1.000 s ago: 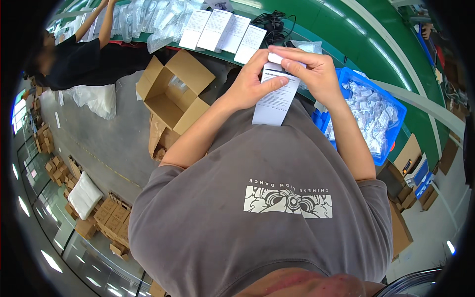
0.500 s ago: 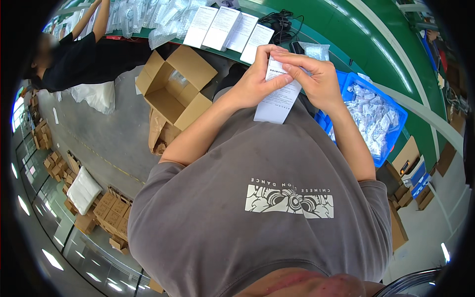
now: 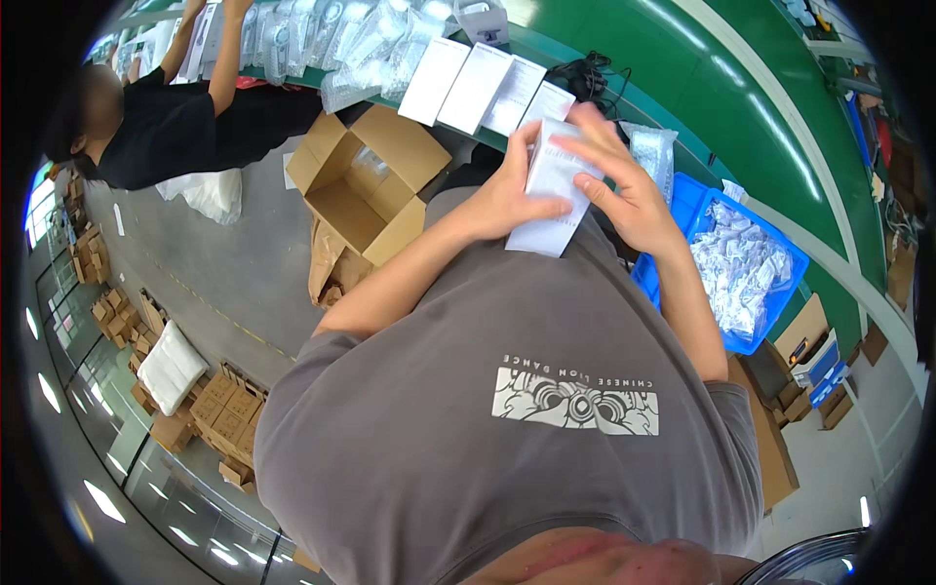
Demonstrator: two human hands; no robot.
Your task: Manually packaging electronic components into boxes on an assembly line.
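In front of my chest is a slim white box (image 3: 551, 216) with faint print on its face, tilted with its lower end near my shirt. My left hand (image 3: 509, 200) grips its left side, the thumb lying across the front face. My right hand (image 3: 632, 203) is at its upper right, with thumb and fingers against the box; some of those fingers are smeared by motion. Just beyond my hands, several similar white boxes (image 3: 475, 90) lie side by side along the green table edge.
Left of my arms stands an open cardboard box (image 3: 429, 156). On the right, a blue bin (image 3: 749, 343) holds many small clear packets. Bubble-wrapped packs (image 3: 366, 58) and black cables (image 3: 585, 76) lie on the table (image 3: 673, 58). Another person (image 3: 166, 136) works at the far left.
The box has turned in my hands, so a less printed face now shows. My right hand's fingers have shifted and spread along its upper end. The whole view has swung slightly.
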